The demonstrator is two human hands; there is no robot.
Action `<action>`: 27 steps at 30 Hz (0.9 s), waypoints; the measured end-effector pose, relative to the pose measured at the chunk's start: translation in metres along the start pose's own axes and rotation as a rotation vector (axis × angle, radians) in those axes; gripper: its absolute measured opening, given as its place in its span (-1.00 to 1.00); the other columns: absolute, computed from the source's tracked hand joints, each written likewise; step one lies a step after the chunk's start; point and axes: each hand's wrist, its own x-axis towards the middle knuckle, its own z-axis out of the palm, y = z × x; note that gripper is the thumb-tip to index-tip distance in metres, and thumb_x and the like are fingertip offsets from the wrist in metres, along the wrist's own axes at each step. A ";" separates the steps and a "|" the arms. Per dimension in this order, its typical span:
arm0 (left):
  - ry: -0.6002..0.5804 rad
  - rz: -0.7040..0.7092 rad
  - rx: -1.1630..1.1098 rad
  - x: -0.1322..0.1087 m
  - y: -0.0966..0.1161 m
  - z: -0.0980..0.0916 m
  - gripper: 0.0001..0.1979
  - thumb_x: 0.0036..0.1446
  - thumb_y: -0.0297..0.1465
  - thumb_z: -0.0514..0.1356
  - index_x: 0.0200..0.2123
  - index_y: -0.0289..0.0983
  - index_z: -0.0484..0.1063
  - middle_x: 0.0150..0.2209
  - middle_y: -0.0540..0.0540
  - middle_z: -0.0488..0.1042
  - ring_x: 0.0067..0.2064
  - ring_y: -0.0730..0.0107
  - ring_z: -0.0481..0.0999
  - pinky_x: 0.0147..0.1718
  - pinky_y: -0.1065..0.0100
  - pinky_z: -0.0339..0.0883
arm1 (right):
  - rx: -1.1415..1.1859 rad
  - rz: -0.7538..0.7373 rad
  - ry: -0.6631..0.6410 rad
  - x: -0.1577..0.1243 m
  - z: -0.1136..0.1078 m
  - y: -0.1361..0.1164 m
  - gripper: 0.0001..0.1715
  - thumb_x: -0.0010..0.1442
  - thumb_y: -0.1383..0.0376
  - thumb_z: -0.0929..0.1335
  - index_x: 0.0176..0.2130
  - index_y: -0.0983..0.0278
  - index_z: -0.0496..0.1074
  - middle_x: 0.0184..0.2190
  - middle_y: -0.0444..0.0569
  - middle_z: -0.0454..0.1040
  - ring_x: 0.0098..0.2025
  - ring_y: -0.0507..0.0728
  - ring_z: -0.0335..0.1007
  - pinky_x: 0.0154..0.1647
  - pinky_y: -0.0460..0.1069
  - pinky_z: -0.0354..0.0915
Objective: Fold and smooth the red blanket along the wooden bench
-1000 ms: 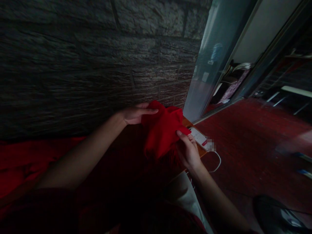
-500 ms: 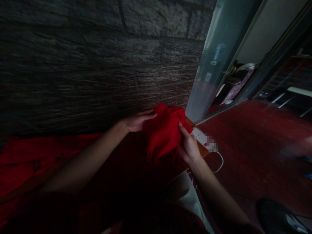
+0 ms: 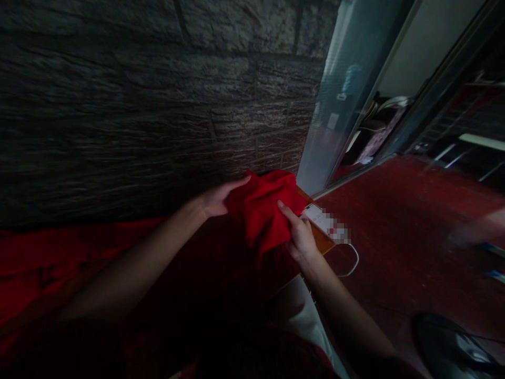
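Note:
A bunched red cloth with fringe-like strands at its lower edge hangs between my two hands. My left hand holds its left edge, thumb on top and the other fingers hidden under the fabric. Gripping its right side is my right hand, thumb pressed on the upper face, fingers beneath. Just beyond my right hand, a white power strip with a white cable lies on a wooden surface. More red cloth lies at the left along the wall.
A rough stone-block wall rises in front. Right of it stand a glass panel and an open doorway. The red floor holds a white-topped table farther back and a dark round-based object at lower right.
The red cloth has changed shape, its folds now spread lower. My right thumb has moved left over it. The view has shifted slightly.

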 end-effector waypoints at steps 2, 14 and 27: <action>-0.051 -0.051 0.015 -0.001 -0.003 -0.002 -0.75 0.12 -0.24 0.32 -0.19 -0.27 0.60 -0.14 -0.20 0.64 -0.08 0.16 0.62 -0.06 0.30 0.48 | 0.015 0.014 0.001 0.001 -0.001 -0.001 -0.52 -0.12 0.28 0.57 -0.15 0.27 0.52 -0.21 -0.07 0.63 -0.17 0.18 0.57 0.01 0.08 0.48; 0.015 0.096 -0.099 -0.007 -0.021 0.002 -0.82 0.19 -0.31 0.25 -0.20 -0.26 0.59 -0.13 -0.13 0.64 0.05 0.19 0.56 0.04 0.32 0.43 | 0.106 0.221 -0.120 0.011 -0.012 -0.004 -0.60 0.02 0.14 0.50 -0.12 0.16 0.49 -0.15 -0.15 0.60 -0.06 0.13 0.53 0.05 0.06 0.44; 0.094 0.173 -0.012 -0.016 -0.006 -0.003 -0.90 0.10 -0.50 0.32 -0.28 -0.25 0.60 -0.27 -0.08 0.65 -0.25 0.35 0.64 -0.20 0.45 0.50 | 0.041 0.240 -0.190 -0.002 -0.009 -0.001 -0.76 -0.05 0.25 0.55 -0.34 0.24 0.52 -0.36 -0.15 0.61 -0.27 0.10 0.55 -0.11 -0.02 0.47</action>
